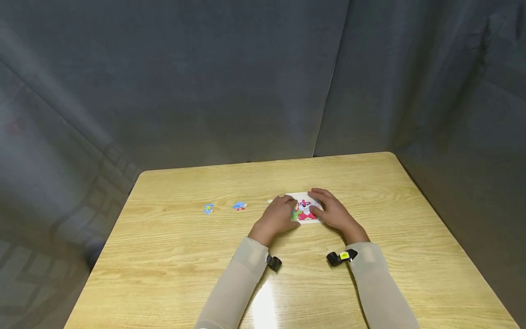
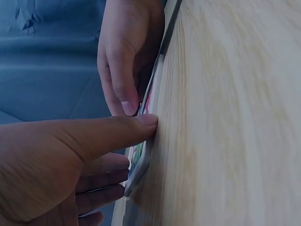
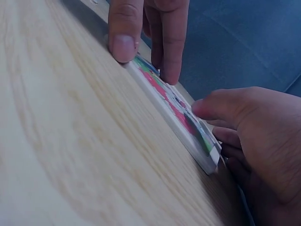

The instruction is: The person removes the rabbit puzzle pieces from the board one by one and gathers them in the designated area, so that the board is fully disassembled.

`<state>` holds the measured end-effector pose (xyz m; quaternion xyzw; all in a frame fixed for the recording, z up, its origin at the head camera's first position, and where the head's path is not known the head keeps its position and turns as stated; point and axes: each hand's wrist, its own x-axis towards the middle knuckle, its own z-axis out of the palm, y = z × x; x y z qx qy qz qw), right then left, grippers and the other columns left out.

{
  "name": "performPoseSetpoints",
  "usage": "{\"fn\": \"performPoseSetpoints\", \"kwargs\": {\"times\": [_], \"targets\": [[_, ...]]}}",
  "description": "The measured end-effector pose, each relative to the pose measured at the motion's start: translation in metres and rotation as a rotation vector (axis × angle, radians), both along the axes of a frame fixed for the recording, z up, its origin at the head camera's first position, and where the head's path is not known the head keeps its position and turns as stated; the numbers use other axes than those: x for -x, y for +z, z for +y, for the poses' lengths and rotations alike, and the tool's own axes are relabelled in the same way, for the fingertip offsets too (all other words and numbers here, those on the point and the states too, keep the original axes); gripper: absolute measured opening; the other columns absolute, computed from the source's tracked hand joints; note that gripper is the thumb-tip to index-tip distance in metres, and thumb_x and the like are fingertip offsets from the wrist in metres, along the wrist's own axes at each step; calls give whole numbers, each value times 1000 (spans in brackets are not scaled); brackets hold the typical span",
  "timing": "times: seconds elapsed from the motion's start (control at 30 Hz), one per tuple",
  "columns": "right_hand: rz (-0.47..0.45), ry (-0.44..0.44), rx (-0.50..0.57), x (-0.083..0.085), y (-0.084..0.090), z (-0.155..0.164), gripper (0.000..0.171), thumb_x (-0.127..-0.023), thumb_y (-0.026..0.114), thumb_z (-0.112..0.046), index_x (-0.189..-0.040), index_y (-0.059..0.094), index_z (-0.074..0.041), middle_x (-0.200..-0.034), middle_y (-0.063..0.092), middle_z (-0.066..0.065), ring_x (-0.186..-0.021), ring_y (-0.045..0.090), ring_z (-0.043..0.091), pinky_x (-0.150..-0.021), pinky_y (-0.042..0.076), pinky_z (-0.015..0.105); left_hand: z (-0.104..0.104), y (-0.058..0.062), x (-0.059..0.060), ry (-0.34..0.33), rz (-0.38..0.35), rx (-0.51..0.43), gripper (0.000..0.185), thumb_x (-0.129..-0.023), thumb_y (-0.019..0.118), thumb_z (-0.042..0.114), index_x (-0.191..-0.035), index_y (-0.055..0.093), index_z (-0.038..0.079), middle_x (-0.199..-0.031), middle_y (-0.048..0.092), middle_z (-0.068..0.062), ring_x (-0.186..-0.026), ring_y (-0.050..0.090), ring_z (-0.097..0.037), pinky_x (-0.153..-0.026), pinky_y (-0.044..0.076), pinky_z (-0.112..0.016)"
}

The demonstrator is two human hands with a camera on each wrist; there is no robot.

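Grey cloth hung behind and to both sides of a pale wooden table (image 1: pixel 172 256), seen whole only from the head camera. Near the table's middle lay a small puzzle board (image 1: pixel 306 211) with a red and white cartoon figure, flat on the wood. Left hand (image 1: pixel 277 216) rested on the board's left edge, right hand (image 1: pixel 334 211) on its right edge, fingers of both curved over the picture face. Showed from the head view alone: two loose blue puzzle pieces, one (image 1: pixel 240 206) just left of the board and beyond the left hand, another (image 1: pixel 208 209) farther left of the board, plus a tiny scrap (image 1: pixel 269 200) close to the board's upper left corner, too small to make out. Also there only: pale sleeves and a dark camera on each wrist.

Showed from the left wrist camera instead: the board (image 2: pixel 146 141) edge-on, thin and white-rimmed, with the left thumb (image 2: pixel 141 123) pressed against its near edge and the other fingers tucked over its face; the right hand (image 2: pixel 127 56) beyond, a fingertip down on the board. Seen from the right wrist camera: the board (image 3: pixel 181 120) lying flush on the wood, right hand (image 3: pixel 244 136) curled narrowly round its corner, thumb tip on top, and the left fingers (image 3: pixel 124 33) planted at the far edge. Grip on both sides: narrow, holding the board by its edges.
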<state>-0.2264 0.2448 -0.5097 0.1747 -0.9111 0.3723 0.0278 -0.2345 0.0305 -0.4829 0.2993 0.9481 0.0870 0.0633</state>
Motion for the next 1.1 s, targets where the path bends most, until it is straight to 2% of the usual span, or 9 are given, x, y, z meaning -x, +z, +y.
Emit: {"fn": "performPoseSetpoints", "kwargs": {"times": [0.27,0.7,0.9,1.1], "targets": [[-9,19,8,-1,-4,1,43,-95,65,-19,-136,58,-9,-149,37,17,-136,34,41,-105,33,60,-2,-2,2,-3,-41,-23,74,-86,71,48,-144,48,10,-146,44,-3,-135,39,-20,-115,26,-33],[77,41,-17,1,-9,1,32,-95,65,-18,-125,67,-10,-146,40,21,-133,37,44,-101,36,62,-3,-3,1,12,-50,-65,68,-84,74,47,-139,53,13,-142,48,-2,-132,42,-21,-110,34,-33],[67,38,-13,0,-9,1,32,-94,66,-17,-125,67,-10,-147,39,20,-133,36,44,-101,36,63,-7,-2,1,-1,-67,-90,70,-87,70,47,-144,48,11,-145,45,-3,-134,40,-21,-111,32,-34],[75,40,-17,1,-9,0,33,-93,67,-17,-125,67,-10,-146,40,20,-132,37,44,-101,37,62,-13,4,2,13,-44,-124,61,-95,63,40,-144,47,8,-145,45,-5,-135,40,-21,-115,27,-35]]}}
